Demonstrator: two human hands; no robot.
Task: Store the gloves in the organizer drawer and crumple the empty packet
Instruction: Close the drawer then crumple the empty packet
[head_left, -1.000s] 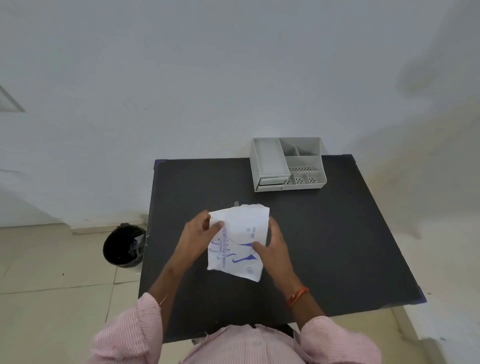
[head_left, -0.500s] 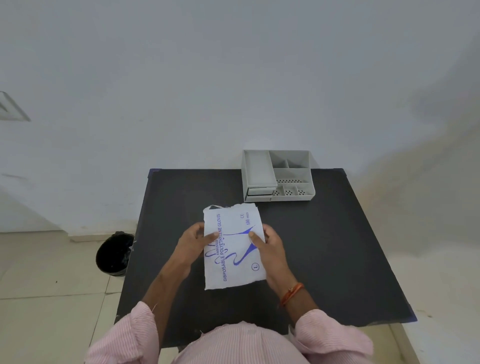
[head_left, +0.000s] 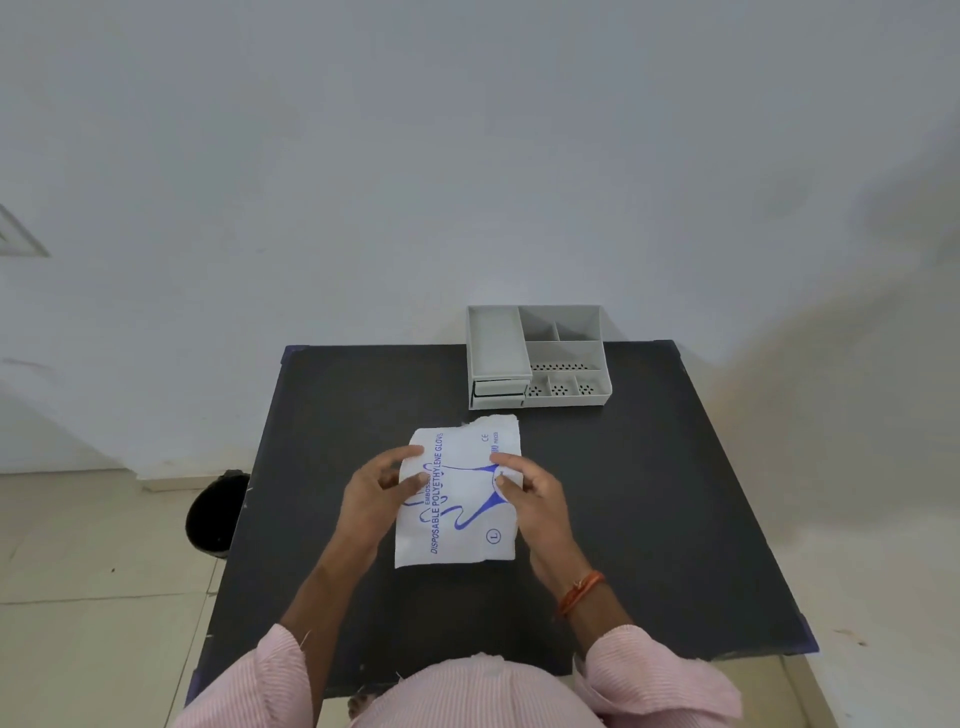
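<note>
A white glove packet (head_left: 460, 512) with blue print and a torn top edge lies flat in the middle of the black table (head_left: 649, 493). My left hand (head_left: 376, 496) grips its left edge. My right hand (head_left: 530, 493) pinches its right edge, and the paper curls a little under the fingers. No loose gloves show. The grey organizer (head_left: 537, 358) stands at the table's far edge, with its small drawers (head_left: 498, 393) closed at the front left.
A black waste bin (head_left: 215, 514) stands on the tiled floor left of the table. A white wall rises right behind the organizer. Bare table surface lies to the right of the packet and between the packet and the organizer.
The packet has turned from tilted to lying straight and flat on the table. Both hands have shifted along its side edges, and my right fingers now curl the right edge.
</note>
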